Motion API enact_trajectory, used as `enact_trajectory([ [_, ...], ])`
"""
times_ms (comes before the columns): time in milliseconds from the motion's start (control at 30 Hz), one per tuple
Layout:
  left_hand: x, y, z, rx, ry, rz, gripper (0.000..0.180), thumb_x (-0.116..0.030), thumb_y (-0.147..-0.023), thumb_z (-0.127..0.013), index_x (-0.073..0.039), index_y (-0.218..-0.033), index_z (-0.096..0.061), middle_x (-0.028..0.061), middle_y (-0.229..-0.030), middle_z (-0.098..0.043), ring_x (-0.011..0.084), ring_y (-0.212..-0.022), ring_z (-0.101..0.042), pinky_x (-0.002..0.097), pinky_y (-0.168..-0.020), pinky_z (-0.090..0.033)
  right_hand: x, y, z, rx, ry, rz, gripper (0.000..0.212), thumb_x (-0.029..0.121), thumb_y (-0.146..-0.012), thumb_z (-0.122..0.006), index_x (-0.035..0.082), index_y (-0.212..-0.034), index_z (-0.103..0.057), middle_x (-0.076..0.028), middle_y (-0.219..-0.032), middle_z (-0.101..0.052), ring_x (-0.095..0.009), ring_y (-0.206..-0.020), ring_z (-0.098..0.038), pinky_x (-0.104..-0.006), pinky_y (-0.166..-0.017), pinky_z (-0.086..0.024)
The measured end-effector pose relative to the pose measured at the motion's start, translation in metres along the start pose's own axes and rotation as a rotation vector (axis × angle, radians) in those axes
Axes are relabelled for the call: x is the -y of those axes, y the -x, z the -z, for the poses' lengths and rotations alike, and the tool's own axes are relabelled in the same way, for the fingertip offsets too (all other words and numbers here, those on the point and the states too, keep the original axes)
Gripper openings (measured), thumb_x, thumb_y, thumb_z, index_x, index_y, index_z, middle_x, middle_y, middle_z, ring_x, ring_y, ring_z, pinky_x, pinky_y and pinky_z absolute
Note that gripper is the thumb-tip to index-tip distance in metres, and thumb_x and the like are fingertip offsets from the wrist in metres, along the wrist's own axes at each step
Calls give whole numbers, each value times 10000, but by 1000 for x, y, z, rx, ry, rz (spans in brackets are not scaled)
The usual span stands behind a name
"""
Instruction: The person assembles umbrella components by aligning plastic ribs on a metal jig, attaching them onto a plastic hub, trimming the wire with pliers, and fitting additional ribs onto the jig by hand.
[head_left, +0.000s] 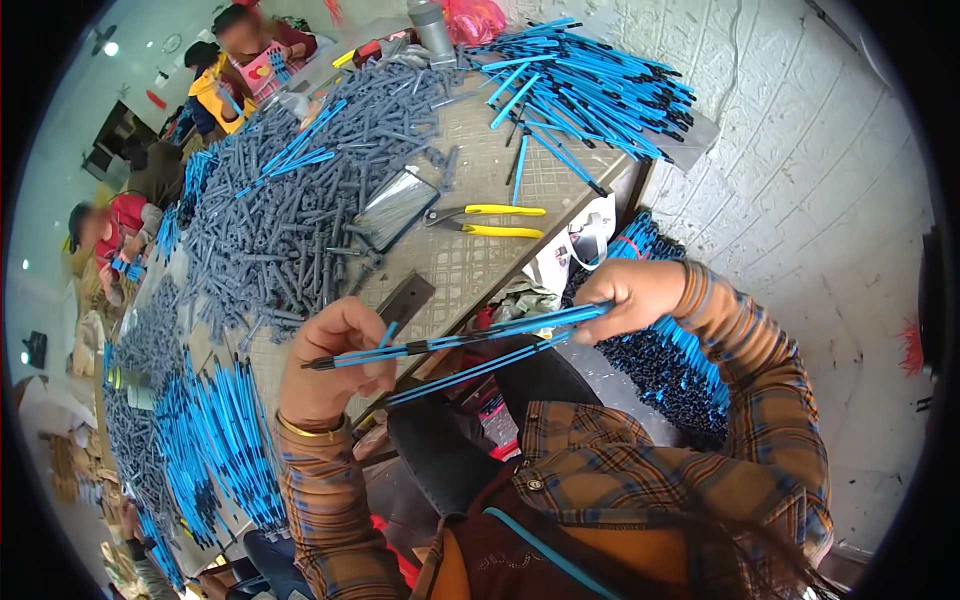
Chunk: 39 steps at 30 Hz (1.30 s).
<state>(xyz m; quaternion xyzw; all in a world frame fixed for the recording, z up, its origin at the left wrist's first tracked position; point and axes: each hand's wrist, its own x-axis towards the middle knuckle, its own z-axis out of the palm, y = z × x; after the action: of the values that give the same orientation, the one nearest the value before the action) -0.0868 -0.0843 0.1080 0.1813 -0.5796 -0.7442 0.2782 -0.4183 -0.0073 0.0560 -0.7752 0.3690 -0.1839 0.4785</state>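
A few blue rods (470, 345) are gripped at both ends: left hand (335, 365) closed on the black-tipped end, right hand (630, 300) closed on the other, off the table (480, 250) edge.

The scene is viewed from the head, downward and close. The counter (470, 250) is seen upper left, bent by fisheye.

On the worktable (470, 255) we count a heap of grey plastic tubes (290, 200), a pair of yellow-handled pliers (490, 220), a flat phone (395, 208) and a grey bottle (432, 28); other seated workers (250, 50) at the far end.
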Motion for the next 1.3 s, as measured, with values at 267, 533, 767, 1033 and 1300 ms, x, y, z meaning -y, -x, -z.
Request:
enact_trajectory([
  [267,28,-3,-56,-191,487,-419,154,-205,-881,-533,-61,-895,-480,7,-626,-482,81,-427,-362,213,-398,-265,9,-5,-23,-351,-158,45,289,268,-837,-597,3,-740,-531,-39,-621,-490,-122,-553,-468,-302,-504,-380],
  [533,30,28,-78,-179,811,-437,160,-197,-936,-417,-56,-994,-468,-6,-580,-433,94,-426,-339,239,-408,-258,-60,-9,59,-770,846,-351,289,216,-812,-575,43,-1033,-504,-138,-879,-570,-265,-764,-593,-377,-624,-483],
  [767,69,52,-41,115,671,-305,292,-190,-940,-404,-50,-1194,-436,45,-643,-509,130,-444,-401,268,-446,-332,-98,-36,79,-636,1225,-730,247,79,-783,-515,52,-1024,-470,-174,-744,-603,-336,-725,-624,-447,-624,-501],
  [1033,57,50,-42,-380,565,-176,361,-185,-935,-422,-16,-1252,-391,222,-1142,-509,293,-1007,-534,381,-854,-427,-63,-3,57,-1053,846,-63,115,138,-888,-463,34,-937,-453,-127,-668,-576,-260,-530,-561,-367,-487,-441],
  [1300,44,1,-27,-569,301,-389,432,-243,-927,-454,-25,-1285,-350,243,-1280,-418,341,-1165,-447,429,-960,-377,4,0,-33,-606,-681,38,134,190,-914,-480,64,-915,-436,37,-568,-364,-74,-434,-311,-237,-413,-277],
])
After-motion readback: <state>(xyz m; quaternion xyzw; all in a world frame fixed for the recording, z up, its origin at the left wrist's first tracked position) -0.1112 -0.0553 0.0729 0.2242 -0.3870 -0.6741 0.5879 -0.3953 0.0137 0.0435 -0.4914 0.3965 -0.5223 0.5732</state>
